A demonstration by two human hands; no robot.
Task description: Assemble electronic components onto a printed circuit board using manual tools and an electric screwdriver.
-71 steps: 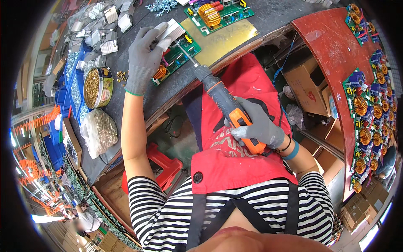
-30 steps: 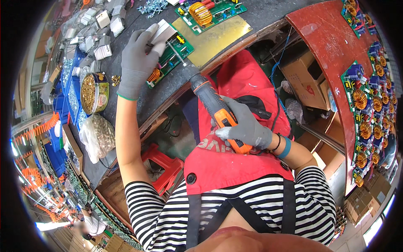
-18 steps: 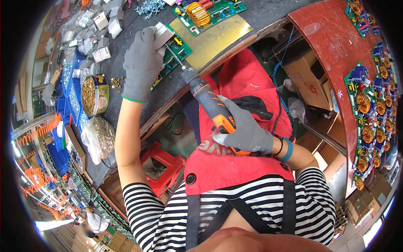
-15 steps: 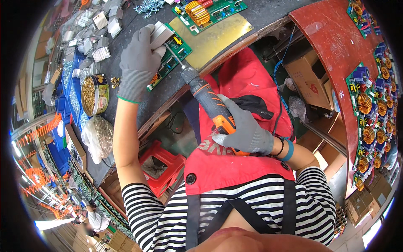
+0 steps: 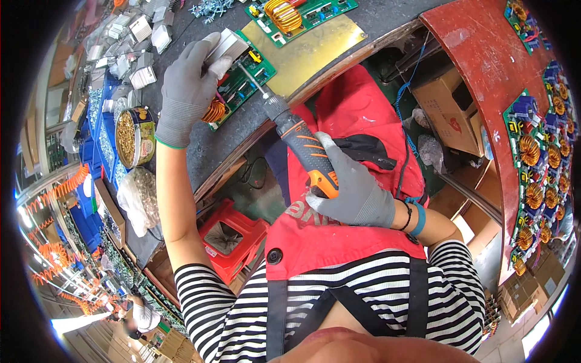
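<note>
My left hand (image 5: 189, 88), in a grey glove, grips a silver finned heat sink (image 5: 230, 46) between thumb and fingers. The heat sink is held over a green circuit board (image 5: 261, 71) lying at the bench edge. A copper-wound coil (image 5: 214, 111) on that board shows beside my left wrist. My right hand (image 5: 358, 189), also gloved, is closed round a black-and-orange power screwdriver (image 5: 304, 144). Its long bit points up and left, with the tip close to the heat sink's lower edge; I cannot tell whether they touch.
Another board with a large coil (image 5: 283, 17) sits beyond a brass-coloured plate (image 5: 308, 51). Loose heat sinks (image 5: 143, 77), a round tin of small brass-coloured parts (image 5: 127, 138) and a plastic bag (image 5: 138, 199) are at left. Several finished-looking boards (image 5: 528, 151) line the red panel at right.
My left hand has shifted slightly left, and the heat sink has tilted so its fins show more. More of the board and its coil shows. The screwdriver has barely moved.
</note>
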